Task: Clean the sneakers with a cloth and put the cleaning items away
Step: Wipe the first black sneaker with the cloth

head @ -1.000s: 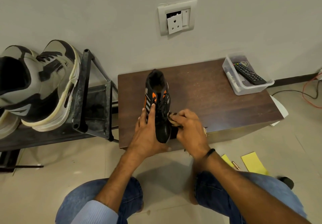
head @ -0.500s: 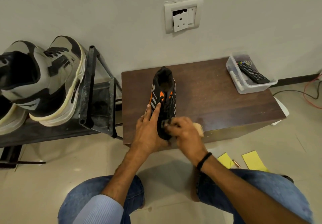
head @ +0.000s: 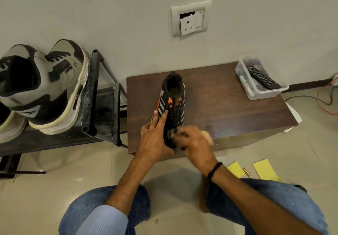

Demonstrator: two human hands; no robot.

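Note:
A black sneaker with orange and white stripes (head: 172,99) stands on the dark wooden table (head: 228,106), toe pointing toward me. My left hand (head: 155,136) rests along its left side, index and middle fingers stretched up over the stripes and thumb under the toe. My right hand (head: 193,141), blurred by motion, grips a small pale cloth (head: 208,136) and presses it against the toe area on the sneaker's right side. Most of the cloth is hidden under the fingers.
A grey-and-black pair of sneakers (head: 45,88) sits on a black metal shoe rack (head: 98,106) at the left. A clear plastic box (head: 259,92) with a remote stands at the table's far right corner. Yellow paper pieces (head: 265,169) lie on the floor. Cables run at right.
My right hand has shifted from the laces down onto the toe, rubbing with the cloth. The left hand keeps holding the sneaker. The camera has tilted slightly.

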